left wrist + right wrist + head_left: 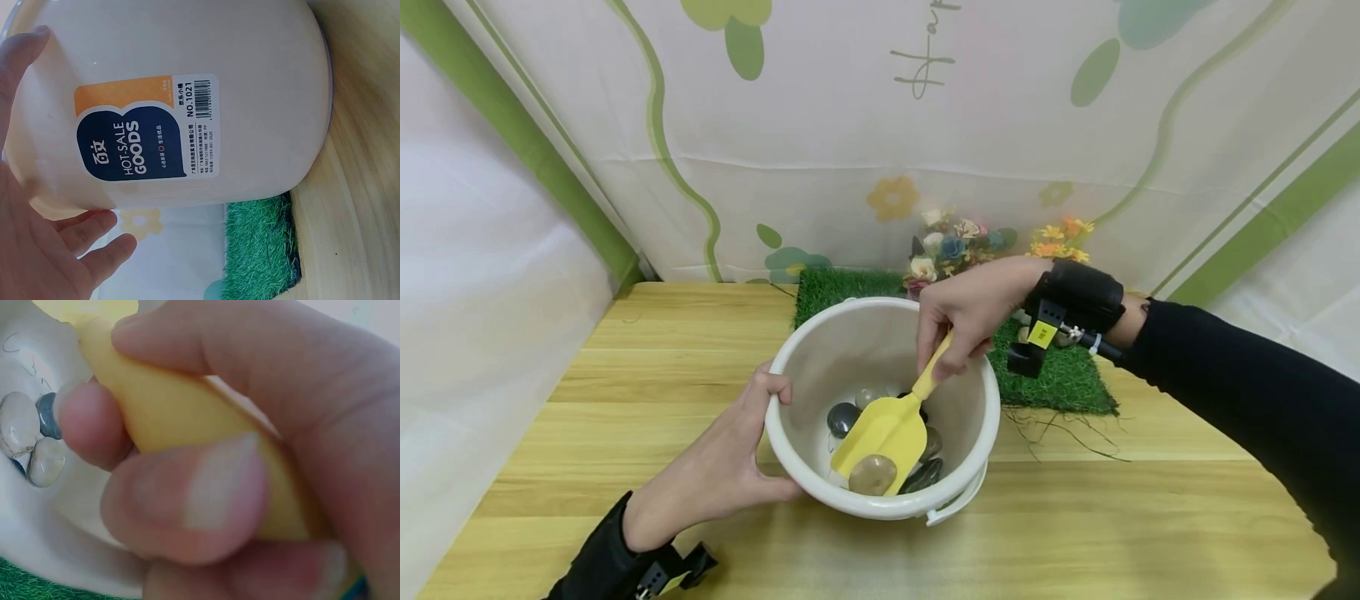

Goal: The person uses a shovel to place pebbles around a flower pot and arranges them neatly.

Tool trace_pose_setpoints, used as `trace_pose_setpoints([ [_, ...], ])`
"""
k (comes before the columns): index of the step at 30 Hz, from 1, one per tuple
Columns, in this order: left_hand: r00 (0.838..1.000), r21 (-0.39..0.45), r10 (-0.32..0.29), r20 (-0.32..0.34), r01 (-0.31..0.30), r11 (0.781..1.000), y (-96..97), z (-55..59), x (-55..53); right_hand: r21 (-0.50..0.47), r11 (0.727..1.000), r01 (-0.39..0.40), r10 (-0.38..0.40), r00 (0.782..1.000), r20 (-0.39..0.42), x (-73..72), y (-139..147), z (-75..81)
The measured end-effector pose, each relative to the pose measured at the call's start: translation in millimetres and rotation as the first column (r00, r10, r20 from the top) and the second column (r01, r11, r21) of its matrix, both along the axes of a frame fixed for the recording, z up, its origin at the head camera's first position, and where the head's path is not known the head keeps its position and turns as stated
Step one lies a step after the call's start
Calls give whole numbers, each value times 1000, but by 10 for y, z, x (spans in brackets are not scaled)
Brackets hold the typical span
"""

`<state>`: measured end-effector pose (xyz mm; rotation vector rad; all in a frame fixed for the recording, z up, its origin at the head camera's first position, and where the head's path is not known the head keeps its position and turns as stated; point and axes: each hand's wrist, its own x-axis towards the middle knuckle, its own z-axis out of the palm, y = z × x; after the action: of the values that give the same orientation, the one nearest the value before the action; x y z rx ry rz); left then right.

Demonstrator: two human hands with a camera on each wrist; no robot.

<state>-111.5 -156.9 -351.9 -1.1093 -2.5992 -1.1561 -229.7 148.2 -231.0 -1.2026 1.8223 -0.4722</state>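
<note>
Some left fingers (772, 385) grip the bucket rim (880, 506); right fingers (928, 333) clamp the yellow shovel (889, 429).

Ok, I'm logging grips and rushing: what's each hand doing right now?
Left hand: closed, holding the round white plastic bucket.
Right hand: closed, holding the yellow plastic scoop.
</note>
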Motion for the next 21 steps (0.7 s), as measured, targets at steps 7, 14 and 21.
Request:
trace_pose_setpoints([
  [7,1000,1,0,1,0,1000,-5,2,3,-18,1000,16,-16,1000,8,8,71,16],
  [14,1000,-3,1,1,-1,1000,-7,-1,1,-44,999,16,-15,1000,6,25,157,42],
  [21,1000,-3,0,7,0,1000,-12,-2,7,-73,995,68,-65,997,42,62,296,85],
])
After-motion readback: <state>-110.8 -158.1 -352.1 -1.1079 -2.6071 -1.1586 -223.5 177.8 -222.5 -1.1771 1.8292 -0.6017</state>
